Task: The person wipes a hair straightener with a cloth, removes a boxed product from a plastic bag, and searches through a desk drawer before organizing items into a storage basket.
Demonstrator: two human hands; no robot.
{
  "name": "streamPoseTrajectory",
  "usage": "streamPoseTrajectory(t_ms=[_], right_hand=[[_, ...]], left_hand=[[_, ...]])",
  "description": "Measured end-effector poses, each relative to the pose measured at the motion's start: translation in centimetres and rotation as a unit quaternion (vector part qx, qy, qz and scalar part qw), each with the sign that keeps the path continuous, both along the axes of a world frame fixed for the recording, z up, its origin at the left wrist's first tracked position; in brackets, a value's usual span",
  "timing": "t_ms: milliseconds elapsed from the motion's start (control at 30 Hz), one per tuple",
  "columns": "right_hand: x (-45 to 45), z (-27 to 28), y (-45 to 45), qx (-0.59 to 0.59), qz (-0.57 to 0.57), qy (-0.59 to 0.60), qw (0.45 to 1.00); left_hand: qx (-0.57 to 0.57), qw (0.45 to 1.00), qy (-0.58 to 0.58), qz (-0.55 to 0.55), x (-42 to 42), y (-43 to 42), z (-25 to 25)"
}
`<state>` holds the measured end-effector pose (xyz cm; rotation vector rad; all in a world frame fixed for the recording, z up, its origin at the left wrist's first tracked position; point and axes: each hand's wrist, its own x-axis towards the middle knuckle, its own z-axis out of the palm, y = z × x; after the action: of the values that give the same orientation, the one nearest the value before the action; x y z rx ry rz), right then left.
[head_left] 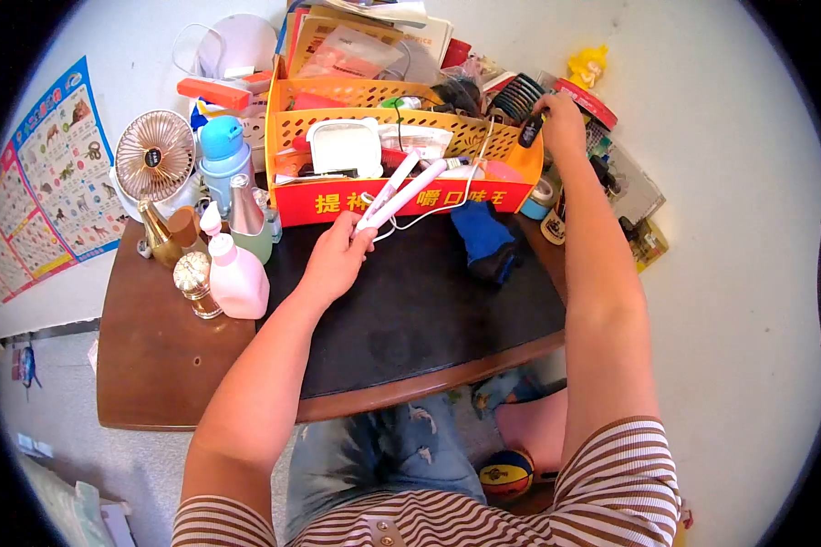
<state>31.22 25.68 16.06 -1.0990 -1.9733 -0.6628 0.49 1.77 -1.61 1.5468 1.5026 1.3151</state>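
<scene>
My left hand (339, 257) is closed around the lower end of a pale pink hair straightener (409, 193), its two arms slightly apart. A white cord (440, 211) runs from it up into the organizer box (292, 202), which is yellow with a red front. My right hand (561, 126) is at the box's right end, fingers closed on a short black object (531, 130) with a small pale mark; I cannot make out its kind. Beside that hand is a black ribbed coil-like item (517, 97). A blue and black glove-like cloth item (485, 241) lies on the desk below the box.
Along the desk's (173, 365) left side stand a fan (155, 157), a blue bottle (223, 155), a pink pump bottle (238, 279) and a gold-capped jar (196, 283). A black mat (383, 319) covers the desk's middle. Several small items crowd the right wall.
</scene>
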Motion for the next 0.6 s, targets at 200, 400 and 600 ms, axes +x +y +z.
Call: streamPoseTrajectory(t_ms=[200, 400, 600], right_hand=[[-2.0, 1.8, 0.7, 0.056, 0.023, -0.023, 0.998], [-3.4, 2.8, -1.1, 0.017, -0.011, -0.044, 0.999], [-2.7, 1.9, -2.6, -0.141, -0.139, -0.063, 0.978]], left_hand=[[0.012, 1.000, -0.005, -0.007, -0.1, 0.3, -0.6], [0.007, 1.000, -0.013, -0.003, -0.2, 0.3, -0.4], [-0.006, 0.999, -0.035, 0.009, -0.2, 0.2, -0.1]])
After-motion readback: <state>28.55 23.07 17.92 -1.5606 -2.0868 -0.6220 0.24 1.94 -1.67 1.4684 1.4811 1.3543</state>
